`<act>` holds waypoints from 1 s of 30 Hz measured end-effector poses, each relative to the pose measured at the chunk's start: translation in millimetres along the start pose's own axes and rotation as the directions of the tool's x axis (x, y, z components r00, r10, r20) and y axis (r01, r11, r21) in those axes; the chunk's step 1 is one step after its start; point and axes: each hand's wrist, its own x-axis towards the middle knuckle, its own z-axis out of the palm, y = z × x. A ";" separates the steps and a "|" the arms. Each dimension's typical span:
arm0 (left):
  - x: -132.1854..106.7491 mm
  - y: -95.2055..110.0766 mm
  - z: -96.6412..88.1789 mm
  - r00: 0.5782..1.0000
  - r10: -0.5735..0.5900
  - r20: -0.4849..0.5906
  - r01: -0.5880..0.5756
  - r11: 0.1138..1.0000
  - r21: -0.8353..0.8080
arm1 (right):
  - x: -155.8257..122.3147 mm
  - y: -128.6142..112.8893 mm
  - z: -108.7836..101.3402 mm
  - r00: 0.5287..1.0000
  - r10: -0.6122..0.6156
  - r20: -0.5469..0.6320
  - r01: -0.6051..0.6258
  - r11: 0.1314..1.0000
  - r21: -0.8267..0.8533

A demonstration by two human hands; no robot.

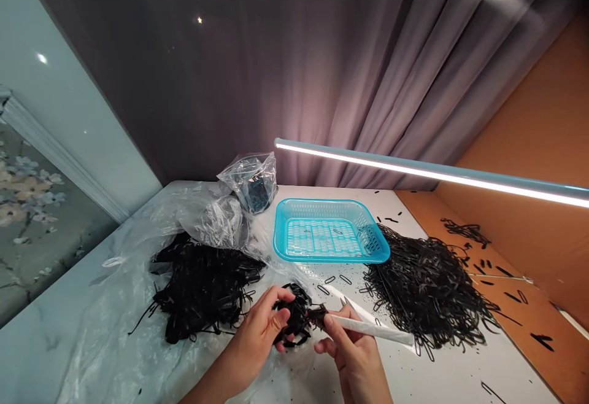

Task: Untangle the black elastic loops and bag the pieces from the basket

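Note:
My left hand [262, 330] is closed round a bunch of black elastic bands [294, 318], held low over the table's front. Just to its right, my right hand [352, 349] grips a white-handled tool [372, 325] whose tip meets the bunch; whether it is scissors or a blade I cannot make out. A large heap of black bands [202, 290] lies on clear plastic to the left. Another spread pile of thin black loops [427, 284] lies to the right.
A turquoise plastic basket [283, 232] stands behind my hands, holding only a few loops. Crumpled clear plastic bags [251, 186] sit at the back left. A lit lamp bar [432, 174] crosses above the table. Brown cardboard [515, 281] borders the right side.

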 end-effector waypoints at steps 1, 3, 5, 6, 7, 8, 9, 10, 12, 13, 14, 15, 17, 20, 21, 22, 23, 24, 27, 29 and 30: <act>-1.1 2.1 0.0 1.000 -0.001 0.006 0.001 1.000 0.025 | 0.7 -0.8 -0.3 1.000 -0.002 -0.005 0.002 1.000 0.002; -3.2 6.4 0.3 1.000 -0.002 -0.008 0.003 0.999 0.034 | 1.7 -1.6 -0.4 1.000 -0.024 -0.019 0.024 0.999 -0.023; -4.9 9.3 1.0 1.000 0.000 -0.028 0.000 1.000 0.011 | 2.1 -0.5 0.2 0.999 -0.050 -0.005 0.050 0.996 -0.072; -5.6 10.0 1.5 0.999 0.002 -0.032 -0.003 1.000 -0.002 | 2.0 0.9 0.8 0.998 -0.056 0.018 0.057 0.994 -0.094; -6.0 10.4 2.1 0.999 0.004 -0.038 -0.005 1.000 -0.012 | 1.7 2.7 1.4 0.997 -0.054 0.048 0.059 0.992 -0.108; -6.3 10.5 2.9 0.999 0.005 -0.045 -0.006 1.000 -0.016 | 1.3 4.8 2.0 0.996 -0.045 0.081 0.054 0.992 -0.115; -6.3 10.5 3.7 0.999 0.006 -0.053 -0.007 1.000 -0.013 | 0.9 7.1 2.6 0.994 -0.033 0.106 0.045 0.992 -0.116; -6.2 10.5 4.5 0.998 0.006 -0.061 -0.006 1.000 -0.003 | 0.5 9.2 3.1 0.992 -0.021 0.121 0.035 0.993 -0.113; -5.6 10.4 5.8 0.997 0.012 -0.082 -0.009 1.000 0.028 | -0.2 12.4 4.0 0.992 -0.007 0.126 0.020 0.995 -0.101; -5.4 10.5 6.2 0.996 0.022 -0.092 -0.018 0.999 0.044 | -0.4 13.2 4.3 0.992 -0.003 0.126 0.015 0.995 -0.096; -5.2 10.5 6.6 0.994 0.037 -0.100 -0.031 0.998 0.059 | -0.5 13.4 4.7 0.992 -0.002 0.127 0.014 0.995 -0.095; -5.4 10.6 6.8 0.993 0.053 -0.107 -0.045 0.996 0.076 | -0.6 13.2 5.1 0.991 -0.004 0.130 0.016 0.995 -0.097; -6.3 10.8 7.1 0.990 0.088 -0.113 -0.075 0.991 0.109 | -0.8 11.8 5.7 0.990 -0.010 0.140 0.028 0.992 -0.125; -8.8 10.9 7.6 0.988 0.111 -0.110 -0.093 0.983 0.156 | -1.5 9.6 6.8 0.989 -0.021 0.147 0.047 0.983 -0.178; -9.5 10.9 7.7 0.988 0.111 -0.105 -0.093 0.982 0.165 | -1.9 9.3 7.4 0.988 -0.025 0.149 0.054 0.981 -0.188; -10.1 10.9 7.9 0.989 0.111 -0.100 -0.093 0.981 0.170 | -2.4 9.0 8.1 0.988 -0.032 0.150 0.061 0.979 -0.193; -10.4 11.1 7.9 0.989 0.111 -0.095 -0.094 0.981 0.169 | -3.0 8.8 8.9 0.988 -0.040 0.148 0.068 0.979 -0.193; -10.7 11.4 8.0 0.990 0.112 -0.088 -0.096 0.982 0.162 | -3.7 8.6 9.8 0.988 -0.047 0.146 0.075 0.978 -0.193; -11.7 13.9 8.1 0.990 0.114 -0.078 -0.104 0.987 0.124 | -5.6 7.3 11.4 0.990 -0.068 0.122 0.092 0.974 -0.208; -13.6 15.4 8.1 0.991 0.117 -0.066 -0.110 0.988 0.108 | -6.3 5.8 11.0 0.989 -0.100 0.107 0.124 0.960 -0.251; -15.0 15.4 8.1 0.990 0.128 -0.059 -0.122 0.987 0.103 | -6.5 5.1 10.6 0.988 -0.114 0.108 0.140 0.950 -0.278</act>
